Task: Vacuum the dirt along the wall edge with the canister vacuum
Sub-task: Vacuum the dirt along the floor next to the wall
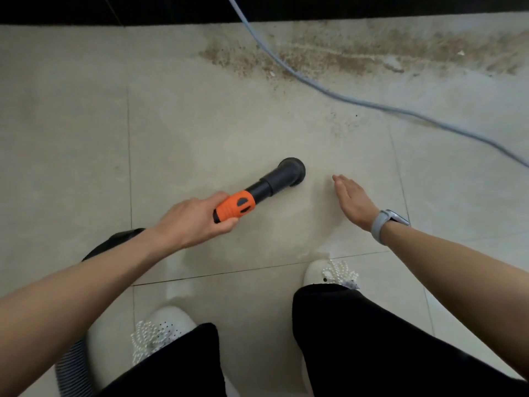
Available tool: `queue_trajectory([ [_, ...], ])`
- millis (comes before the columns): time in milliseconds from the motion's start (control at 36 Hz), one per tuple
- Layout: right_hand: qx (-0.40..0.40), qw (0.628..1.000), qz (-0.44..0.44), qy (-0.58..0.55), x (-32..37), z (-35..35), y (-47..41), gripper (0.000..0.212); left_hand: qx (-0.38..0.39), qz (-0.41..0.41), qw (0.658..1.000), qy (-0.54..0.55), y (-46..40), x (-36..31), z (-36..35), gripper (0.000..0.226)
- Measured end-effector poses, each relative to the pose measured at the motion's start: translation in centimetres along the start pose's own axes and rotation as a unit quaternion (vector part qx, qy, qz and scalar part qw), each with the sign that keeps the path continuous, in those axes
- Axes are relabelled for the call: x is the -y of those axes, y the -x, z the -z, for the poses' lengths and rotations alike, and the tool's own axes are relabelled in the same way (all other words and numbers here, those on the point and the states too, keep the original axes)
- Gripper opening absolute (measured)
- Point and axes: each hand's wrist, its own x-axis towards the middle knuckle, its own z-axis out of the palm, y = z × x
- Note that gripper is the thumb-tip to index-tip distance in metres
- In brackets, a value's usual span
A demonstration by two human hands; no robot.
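My left hand (194, 222) grips the orange handle (236, 209) of the vacuum hose. Its black tube ends in a round black nozzle (292, 171) held just above the pale floor tiles, pointing toward the wall. Brown dirt (357, 53) lies in a long band on the floor along the dark wall base (257, 10), from the middle to the right edge, well beyond the nozzle. My right hand (353, 200) hovers to the right of the nozzle with straight fingers, holding nothing; a grey watch sits on its wrist.
A blue-grey cable (315, 84) runs from the wall top across the dirt and off to the right. The ribbed vacuum hose (71, 365) shows at the lower left behind my left arm. My white shoes (329, 275) and black trousers fill the bottom.
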Motion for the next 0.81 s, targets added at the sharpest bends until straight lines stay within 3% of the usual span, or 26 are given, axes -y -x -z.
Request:
queue_trajectory([
  [139, 0.007, 0.999, 0.013, 0.029, 1.2, -0.7, -0.3, 0.048, 0.043, -0.026, 0.998, -0.024, 2.7, 0.9, -1.6, 0.042],
  [389, 0.066, 0.984, 0.114, 0.116, 6.4, -3.6, -0.4, 0.049, 0.008, 0.09, 0.996, 0.02, 10.7, 7.7, -1.7, 0.041],
  [528, 0.116, 0.97, 0.172, 0.131, 10.0, -5.5, -0.8, 0.051, 0.046, 0.082, 0.995, 0.024, 15.3, 8.7, -3.3, 0.051],
  [694, 0.151, 0.918, 0.236, 0.281, 12.3, -7.4, -1.5, 0.056, 0.058, 0.068, 0.996, -0.004, 18.5, 9.3, -4.7, 0.071],
  [806, 0.141, 0.877, 0.224, 0.402, 12.2, -7.1, -2.9, 0.063, 0.003, 0.144, 0.989, -0.02, 17.4, 10.4, -3.7, 0.05],
])
